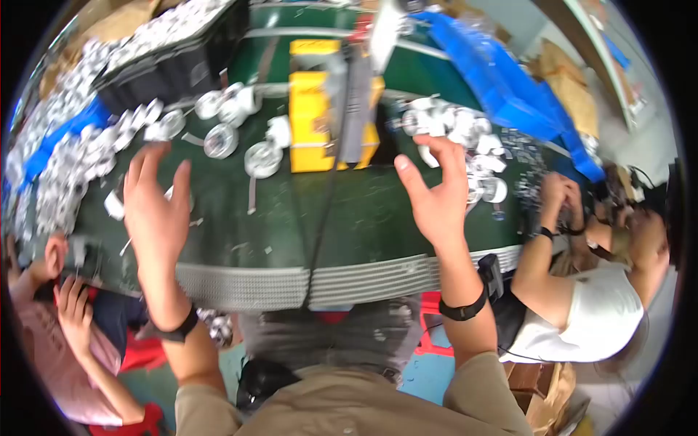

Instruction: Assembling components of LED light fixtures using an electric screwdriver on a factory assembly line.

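Over the left side of the green table, my left hand is raised with its fingers apart and holds nothing. A white part lies partly hidden behind it. My right hand is also open, thumb and fingers spread, beside a pile of white and clear round plastic parts. Between my hands stands a yellow machine with a grey upright piece. Left of it lie several white round parts with clear discs, such as one disc with a narrow strip hanging off it.
A black bin piled with white parts stands at the far left. Blue trays lie at the far right. A black cable runs over the table's front edge. People sit close on both sides, one in a white top.
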{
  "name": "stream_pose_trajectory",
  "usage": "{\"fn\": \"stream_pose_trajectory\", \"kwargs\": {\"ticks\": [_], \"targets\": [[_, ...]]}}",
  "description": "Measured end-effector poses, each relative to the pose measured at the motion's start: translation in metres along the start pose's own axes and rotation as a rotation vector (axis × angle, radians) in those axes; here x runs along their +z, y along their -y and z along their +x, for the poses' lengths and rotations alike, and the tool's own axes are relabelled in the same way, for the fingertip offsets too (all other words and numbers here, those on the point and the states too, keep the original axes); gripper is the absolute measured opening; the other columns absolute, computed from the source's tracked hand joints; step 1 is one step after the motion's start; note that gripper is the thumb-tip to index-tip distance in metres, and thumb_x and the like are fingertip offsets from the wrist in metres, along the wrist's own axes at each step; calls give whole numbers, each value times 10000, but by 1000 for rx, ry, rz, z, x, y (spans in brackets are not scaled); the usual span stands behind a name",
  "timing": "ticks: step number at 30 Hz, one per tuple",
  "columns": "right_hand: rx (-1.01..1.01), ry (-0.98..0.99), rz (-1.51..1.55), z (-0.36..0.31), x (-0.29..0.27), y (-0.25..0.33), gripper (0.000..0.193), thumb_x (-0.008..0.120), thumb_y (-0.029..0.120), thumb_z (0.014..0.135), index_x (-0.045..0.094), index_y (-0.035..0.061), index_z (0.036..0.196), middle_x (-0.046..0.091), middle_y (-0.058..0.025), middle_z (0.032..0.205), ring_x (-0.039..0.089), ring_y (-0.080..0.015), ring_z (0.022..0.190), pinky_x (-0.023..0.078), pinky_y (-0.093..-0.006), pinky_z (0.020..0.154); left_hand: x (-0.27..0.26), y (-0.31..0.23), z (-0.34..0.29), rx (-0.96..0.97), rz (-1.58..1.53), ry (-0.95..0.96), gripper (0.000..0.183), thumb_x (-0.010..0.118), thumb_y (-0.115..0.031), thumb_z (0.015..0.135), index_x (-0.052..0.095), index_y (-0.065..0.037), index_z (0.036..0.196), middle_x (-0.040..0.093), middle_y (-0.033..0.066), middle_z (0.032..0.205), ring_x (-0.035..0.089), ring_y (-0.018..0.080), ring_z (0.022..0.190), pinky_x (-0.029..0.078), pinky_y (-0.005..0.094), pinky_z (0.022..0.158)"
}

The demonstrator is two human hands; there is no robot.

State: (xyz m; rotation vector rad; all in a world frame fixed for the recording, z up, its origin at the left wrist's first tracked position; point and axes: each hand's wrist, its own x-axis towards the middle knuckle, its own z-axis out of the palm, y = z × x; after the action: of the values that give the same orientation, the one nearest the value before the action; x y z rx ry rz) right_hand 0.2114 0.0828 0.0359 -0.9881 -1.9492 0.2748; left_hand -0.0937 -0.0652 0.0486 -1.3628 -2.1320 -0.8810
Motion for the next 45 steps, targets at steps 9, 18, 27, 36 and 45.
{"fn": "stream_pose_trajectory", "kwargs": {"ticks": [9, 18, 27, 36, 45], "targets": [[267, 90, -701, -31, -67, -82, 526, 779, 247, 696, 587, 75, 1155, 570, -149, 1095, 541, -340, 1049, 468, -422, 863, 33, -87, -13, 357, -369, 879, 189, 635, -193, 825, 662, -6, 812, 627, 185, 676, 651, 333, 686, 504, 390, 599], [5, 168, -25, -37, -38, -32, 564, 802, 75, 652, 561, 38, 1160, 611, -163, 1133, 612, -310, 1024, 493, -376, 871, 84, -131, -23, -175, -1171, 1386, 456, 553, -345, 945, 521, 0, 1241, 603, 137, 1118, 657, 209, 887, 548, 339, 776], [482, 312, 982, -29, 21, -5, 622, 498, 344, 974, 213, 46, 1440, 347, -192, 1415, 434, -288, 1261, 370, -420, 1043, 85, -115, -17, -394, -1803, 1244, 505, 573, -295, 941, 426, -13, 1333, 551, 90, 1219, 571, 185, 1086, 494, 326, 885], [546, 704, 889, 6, 4, -8, 220, 573, 107, 929, 624, -55, 1068, 643, -56, 871, 586, -101, 764, 489, -246, 712, 86, -105, -13, -569, -1829, 1135, 493, 609, -31, 801, 447, -40, 1267, 572, 93, 1135, 587, 213, 1044, 517, 362, 878], [306, 611, 817, -10, 21, -13, 123, 567, 113, 931, 577, -7, 904, 531, -10, 862, 501, -80, 782, 407, -235, 681, 82, -111, -7, -836, -2040, 1053, 419, 505, -135, 907, 431, 0, 1297, 595, 111, 1095, 619, 244, 1021, 524, 408, 904]]}}
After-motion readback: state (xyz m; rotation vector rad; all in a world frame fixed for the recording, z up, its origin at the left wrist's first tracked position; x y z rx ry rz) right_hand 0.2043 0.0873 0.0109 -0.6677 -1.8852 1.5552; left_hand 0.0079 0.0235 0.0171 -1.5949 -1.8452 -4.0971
